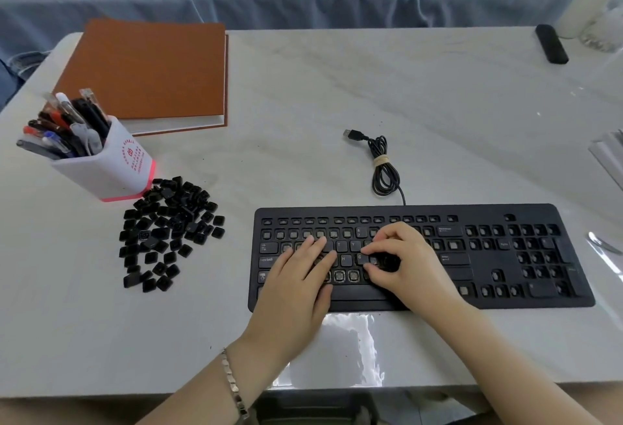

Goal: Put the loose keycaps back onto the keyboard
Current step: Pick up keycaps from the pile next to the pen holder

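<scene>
L hand (pixel 296 286) fingers flat on kbd (pixel 488 212); R hand (pixel 404 262) fingers pinch keycap (pixel 387 261) | cup (pixel 114 168): pens (pixel 67 128)

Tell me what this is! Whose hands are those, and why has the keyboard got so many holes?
A person wears a camera on their head, so you see their two hands from above. The black keyboard lies on a white table with most key tops taken off; those are the holes. The loose keycaps sit in a pile to its left, beside a pen holder. The left hand rests flat on the keys. The right hand curls its fingers over the middle keys; whether it pinches a keycap is hidden.
</scene>
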Demonstrator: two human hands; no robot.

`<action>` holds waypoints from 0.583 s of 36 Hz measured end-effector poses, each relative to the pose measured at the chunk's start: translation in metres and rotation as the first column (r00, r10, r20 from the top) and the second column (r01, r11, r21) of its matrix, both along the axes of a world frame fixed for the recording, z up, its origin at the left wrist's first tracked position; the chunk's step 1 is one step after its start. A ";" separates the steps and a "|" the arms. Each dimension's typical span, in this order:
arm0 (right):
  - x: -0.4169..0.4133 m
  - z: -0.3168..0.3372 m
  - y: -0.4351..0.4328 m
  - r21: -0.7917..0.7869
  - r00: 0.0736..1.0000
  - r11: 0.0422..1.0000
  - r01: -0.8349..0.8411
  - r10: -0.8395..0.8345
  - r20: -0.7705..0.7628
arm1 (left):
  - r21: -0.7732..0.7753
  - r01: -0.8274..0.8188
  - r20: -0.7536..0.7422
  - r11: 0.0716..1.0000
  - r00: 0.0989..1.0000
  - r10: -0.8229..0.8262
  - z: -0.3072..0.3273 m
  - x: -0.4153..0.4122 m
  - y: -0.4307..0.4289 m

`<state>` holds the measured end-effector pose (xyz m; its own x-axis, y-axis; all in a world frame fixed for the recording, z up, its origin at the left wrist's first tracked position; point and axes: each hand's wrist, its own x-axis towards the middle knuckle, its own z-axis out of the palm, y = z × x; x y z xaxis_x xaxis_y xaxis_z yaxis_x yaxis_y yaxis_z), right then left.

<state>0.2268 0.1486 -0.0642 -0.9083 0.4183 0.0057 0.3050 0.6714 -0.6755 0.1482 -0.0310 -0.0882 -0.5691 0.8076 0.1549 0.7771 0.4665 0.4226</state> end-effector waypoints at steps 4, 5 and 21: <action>0.000 -0.002 0.001 -0.007 1.000 1.000 -0.008 0.008 0.017 | 0.000 0.005 -0.004 1.000 1.000 -0.005 -0.002 -0.001 0.000; 0.000 -0.002 0.001 -0.012 1.000 1.000 -0.004 0.005 0.018 | 0.001 0.005 -0.001 1.000 1.000 -0.005 -0.002 -0.001 0.000; -0.002 -0.006 0.003 -0.038 1.000 0.999 -0.009 0.009 0.005 | -0.003 -0.003 -0.010 1.000 1.000 0.003 -0.003 0.000 0.001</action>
<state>0.2247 0.1512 -0.0704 -0.9118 0.4103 -0.0146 0.3026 0.6478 -0.6991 0.1478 -0.0299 -0.0915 -0.5698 0.8063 0.1586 0.7799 0.4698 0.4136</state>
